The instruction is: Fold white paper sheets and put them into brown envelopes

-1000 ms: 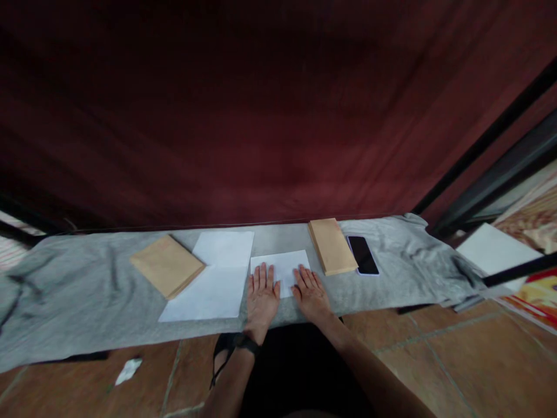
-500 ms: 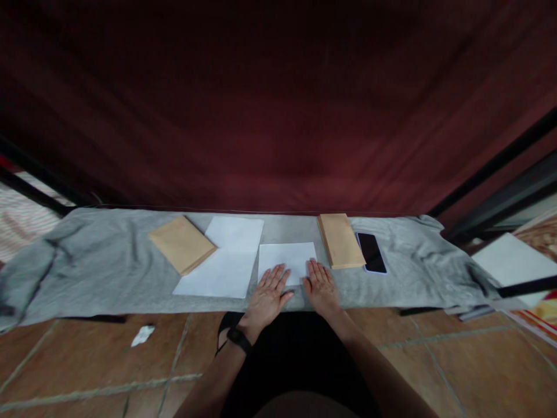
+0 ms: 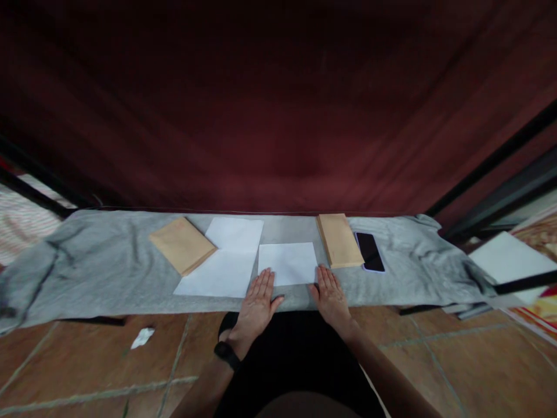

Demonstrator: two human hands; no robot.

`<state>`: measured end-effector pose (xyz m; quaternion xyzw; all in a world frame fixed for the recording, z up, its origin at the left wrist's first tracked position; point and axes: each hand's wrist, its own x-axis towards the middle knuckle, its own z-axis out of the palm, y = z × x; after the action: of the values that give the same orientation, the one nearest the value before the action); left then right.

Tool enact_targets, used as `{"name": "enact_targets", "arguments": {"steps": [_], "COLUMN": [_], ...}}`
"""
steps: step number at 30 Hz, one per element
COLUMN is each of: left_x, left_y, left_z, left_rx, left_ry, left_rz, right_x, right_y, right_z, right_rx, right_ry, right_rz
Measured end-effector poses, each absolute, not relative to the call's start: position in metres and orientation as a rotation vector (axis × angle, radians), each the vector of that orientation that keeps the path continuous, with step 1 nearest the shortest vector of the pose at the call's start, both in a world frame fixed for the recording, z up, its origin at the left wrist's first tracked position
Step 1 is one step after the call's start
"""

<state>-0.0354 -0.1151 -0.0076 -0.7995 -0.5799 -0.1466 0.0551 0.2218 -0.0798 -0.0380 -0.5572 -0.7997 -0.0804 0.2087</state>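
A small folded white sheet [image 3: 288, 262] lies on the grey cloth [image 3: 108, 273] in front of me. My left hand [image 3: 256, 305] rests flat with fingers stretched out, its fingertips at the sheet's near left corner. My right hand [image 3: 331, 293] also lies flat and open, fingertips beside the sheet's near right corner. Neither hand holds anything. A black band [image 3: 226, 351] sits on my left wrist.
A larger white sheet [image 3: 221, 258] lies left of the folded one, with a brown envelope stack [image 3: 181, 244] on its left edge. Another brown envelope stack [image 3: 338, 239] and a black phone [image 3: 369, 251] lie to the right. White paper [image 3: 509, 258] sits far right. A paper scrap [image 3: 143, 337] lies on the tiled floor.
Both hands have slid back toward me, off the folded sheet to its near edge. The view has shifted slightly.
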Motion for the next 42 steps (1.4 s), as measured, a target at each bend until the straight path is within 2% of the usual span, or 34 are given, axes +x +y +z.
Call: {"name": "enact_targets", "arguments": {"steps": [9, 15, 25, 34, 42], "left_x": [-0.002, 0.028, -0.003, 0.038, 0.01], "left_y": [-0.098, -0.071, -0.069, -0.021, -0.01], "left_z": [-0.007, -0.016, -0.02, -0.001, -0.024], "left_rx": [-2.412, -2.475, -2.205, -2.355, -2.252], "left_ry": [-1.834, -1.884, -2.048, -2.027, -2.002], "left_rz": [-0.516, -0.441, -0.457, -0.436, -0.502], "right_x": [0.192, 0.186, 0.193, 0.193, 0.191], "right_y": [-0.089, -0.093, -0.098, -0.095, -0.092], "right_z": [-0.012, -0.013, -0.012, -0.021, -0.018], "right_rx": [-1.407, -1.432, -1.502, -1.484, -1.509], "right_ry": [-2.366, -2.382, -2.256, -2.253, -2.218], "right_rz": [-0.044, -0.065, -0.104, -0.139, -0.071]}}
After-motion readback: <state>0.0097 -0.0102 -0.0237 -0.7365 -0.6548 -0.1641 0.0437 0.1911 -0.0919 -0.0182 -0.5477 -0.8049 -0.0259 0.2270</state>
